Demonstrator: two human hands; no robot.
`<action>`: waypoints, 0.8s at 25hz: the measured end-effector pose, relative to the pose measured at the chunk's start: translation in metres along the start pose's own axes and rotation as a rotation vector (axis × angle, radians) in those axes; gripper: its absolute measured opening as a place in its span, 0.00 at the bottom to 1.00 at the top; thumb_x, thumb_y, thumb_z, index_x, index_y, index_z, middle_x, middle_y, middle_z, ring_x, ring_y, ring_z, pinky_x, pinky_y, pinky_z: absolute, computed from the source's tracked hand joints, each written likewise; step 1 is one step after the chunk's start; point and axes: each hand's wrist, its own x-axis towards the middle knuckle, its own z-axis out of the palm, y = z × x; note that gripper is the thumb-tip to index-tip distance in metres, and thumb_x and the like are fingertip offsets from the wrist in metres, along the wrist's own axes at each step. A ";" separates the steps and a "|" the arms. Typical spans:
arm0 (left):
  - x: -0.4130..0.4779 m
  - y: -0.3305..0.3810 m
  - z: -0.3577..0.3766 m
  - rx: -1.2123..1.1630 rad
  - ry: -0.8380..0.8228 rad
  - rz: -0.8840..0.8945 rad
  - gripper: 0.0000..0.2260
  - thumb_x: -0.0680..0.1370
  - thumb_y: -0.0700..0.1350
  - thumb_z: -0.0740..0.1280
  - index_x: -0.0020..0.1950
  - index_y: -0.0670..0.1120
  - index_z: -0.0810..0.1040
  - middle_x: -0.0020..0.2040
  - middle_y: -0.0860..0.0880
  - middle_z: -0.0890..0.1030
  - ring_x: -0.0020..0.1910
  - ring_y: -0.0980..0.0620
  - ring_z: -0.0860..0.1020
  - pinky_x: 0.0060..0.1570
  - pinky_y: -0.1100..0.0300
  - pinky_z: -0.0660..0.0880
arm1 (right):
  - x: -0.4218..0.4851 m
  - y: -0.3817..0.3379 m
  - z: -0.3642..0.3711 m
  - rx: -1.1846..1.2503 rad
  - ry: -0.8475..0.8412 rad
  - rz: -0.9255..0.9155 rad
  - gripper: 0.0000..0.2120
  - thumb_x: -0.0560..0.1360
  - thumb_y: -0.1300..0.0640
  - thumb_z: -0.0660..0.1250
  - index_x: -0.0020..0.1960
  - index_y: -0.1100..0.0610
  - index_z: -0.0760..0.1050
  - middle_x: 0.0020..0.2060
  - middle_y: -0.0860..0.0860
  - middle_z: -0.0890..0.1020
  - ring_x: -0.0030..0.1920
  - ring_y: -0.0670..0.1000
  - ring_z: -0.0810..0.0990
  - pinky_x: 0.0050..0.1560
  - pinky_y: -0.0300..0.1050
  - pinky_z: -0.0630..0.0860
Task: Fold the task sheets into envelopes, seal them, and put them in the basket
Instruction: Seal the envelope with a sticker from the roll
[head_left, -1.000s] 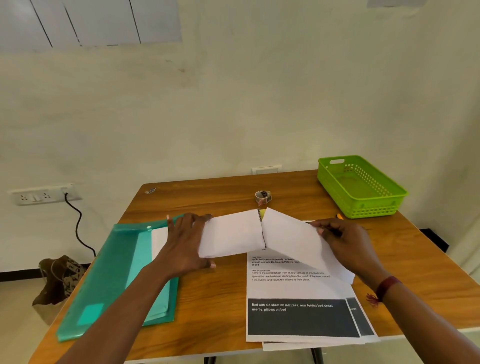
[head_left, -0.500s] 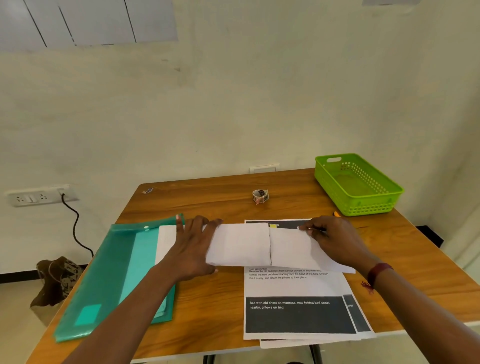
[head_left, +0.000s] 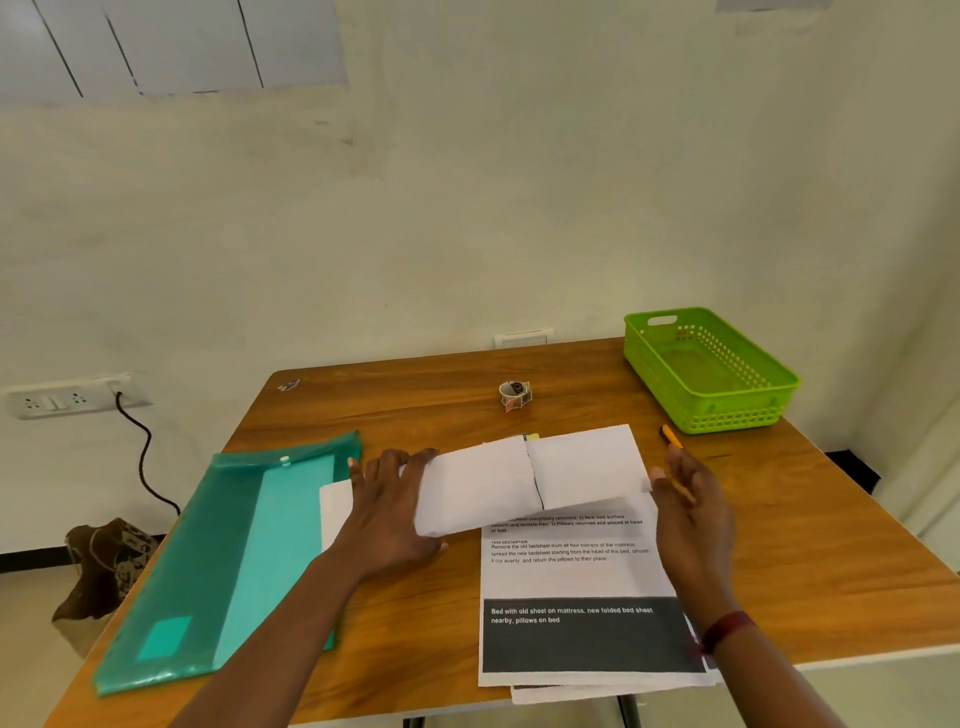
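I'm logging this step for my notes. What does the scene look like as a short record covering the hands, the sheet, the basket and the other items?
left hand: fingers straight, at left end of folded sheet
right hand: at its right edge, holding pencil
basket: green, empty, far right corner of table
tape roll: behind the folded sheet, apart
printed sheets: partly under the folded sheet
folder: teal, left of the hands

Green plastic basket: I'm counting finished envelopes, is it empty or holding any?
Empty: the green plastic basket shows only its bare floor, with nothing lying inside.
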 end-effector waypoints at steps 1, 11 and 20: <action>0.000 0.000 0.001 -0.006 0.013 -0.006 0.49 0.61 0.66 0.75 0.74 0.59 0.51 0.69 0.51 0.59 0.71 0.49 0.57 0.75 0.40 0.51 | -0.005 0.007 0.001 0.115 -0.030 0.082 0.19 0.79 0.55 0.65 0.69 0.54 0.71 0.65 0.50 0.76 0.64 0.49 0.75 0.60 0.47 0.73; -0.010 0.024 0.027 0.025 0.100 0.047 0.48 0.66 0.70 0.69 0.77 0.56 0.49 0.71 0.47 0.61 0.72 0.46 0.57 0.74 0.37 0.38 | -0.005 0.021 0.010 0.454 -0.155 0.237 0.18 0.80 0.63 0.62 0.69 0.55 0.70 0.55 0.51 0.82 0.53 0.49 0.82 0.53 0.48 0.81; 0.000 0.052 0.026 0.080 0.011 0.057 0.50 0.66 0.70 0.67 0.79 0.55 0.45 0.73 0.47 0.57 0.75 0.47 0.52 0.71 0.43 0.27 | -0.014 0.021 0.010 0.345 -0.294 0.136 0.15 0.74 0.43 0.69 0.58 0.48 0.80 0.56 0.46 0.83 0.57 0.50 0.80 0.59 0.59 0.77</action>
